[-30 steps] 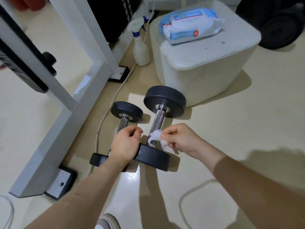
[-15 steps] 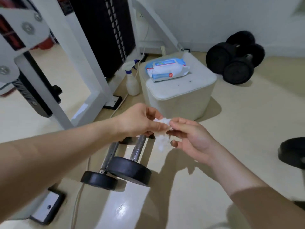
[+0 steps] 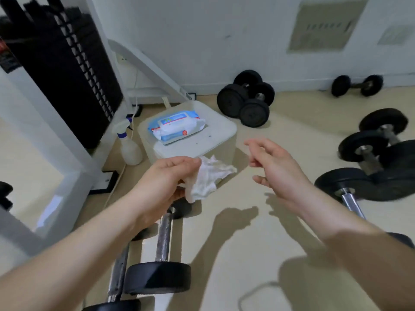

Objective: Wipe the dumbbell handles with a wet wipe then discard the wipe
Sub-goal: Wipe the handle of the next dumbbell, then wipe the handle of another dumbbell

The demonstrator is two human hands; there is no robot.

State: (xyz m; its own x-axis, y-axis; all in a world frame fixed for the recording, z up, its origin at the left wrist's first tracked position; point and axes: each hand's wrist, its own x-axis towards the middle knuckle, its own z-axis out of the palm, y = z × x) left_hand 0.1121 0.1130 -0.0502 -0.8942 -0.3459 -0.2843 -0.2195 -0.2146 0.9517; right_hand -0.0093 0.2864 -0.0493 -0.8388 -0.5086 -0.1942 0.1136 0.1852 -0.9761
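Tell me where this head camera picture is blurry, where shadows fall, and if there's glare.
Head view: motion blur smears the dumbbells at right and the wall panel; the left hand, pinching the wet wipe, and right hand cast soft shadows on the floor; glare brightens the floor beside the near dumbbell handle.

I can read no text from here. The wipes pack [image 3: 177,127] has a white label with a small green-blue mark and a round red badge, but the print is too blurred to make out. The wall plaque [image 3: 323,25] shows a row of dark marks, smeared. A smaller plaque [image 3: 395,34] beside it and the sticker [image 3: 6,61] at the left edge are just as illegible.
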